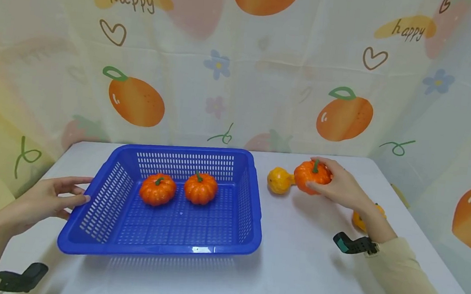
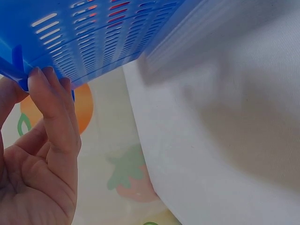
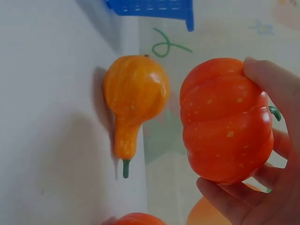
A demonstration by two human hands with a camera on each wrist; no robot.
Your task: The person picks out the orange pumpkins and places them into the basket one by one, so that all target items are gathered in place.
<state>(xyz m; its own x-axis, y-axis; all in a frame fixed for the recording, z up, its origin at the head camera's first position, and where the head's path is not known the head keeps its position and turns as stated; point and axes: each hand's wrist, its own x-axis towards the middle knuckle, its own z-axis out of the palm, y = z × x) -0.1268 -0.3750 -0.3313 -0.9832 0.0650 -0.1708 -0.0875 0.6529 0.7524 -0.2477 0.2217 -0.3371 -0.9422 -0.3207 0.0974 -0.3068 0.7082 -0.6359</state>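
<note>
Fingers and thumb of my right hand [image 1: 345, 185] grip an orange pumpkin [image 1: 310, 178] with a green stem; in the right wrist view this pumpkin [image 3: 227, 122] shows clear of the white tabletop. Next to it lies a yellow-orange gourd [image 1: 279, 181] with a narrow neck. At the blue plastic basket's [image 1: 159, 253] left side, my left hand [image 1: 46, 199] holds the rim, with thumb and fingers on either side of it in the left wrist view. Inside the basket sit two more orange pumpkins, a left one [image 1: 157, 189] and a right one [image 1: 200, 188].
Another yellow-orange gourd [image 1: 359, 221] lies partly hidden behind my right wrist. The top of a red-orange object [image 3: 140, 219] shows at the right wrist view's lower edge. A patterned curtain [image 1: 243, 71] hangs behind the white table [image 1: 290, 277].
</note>
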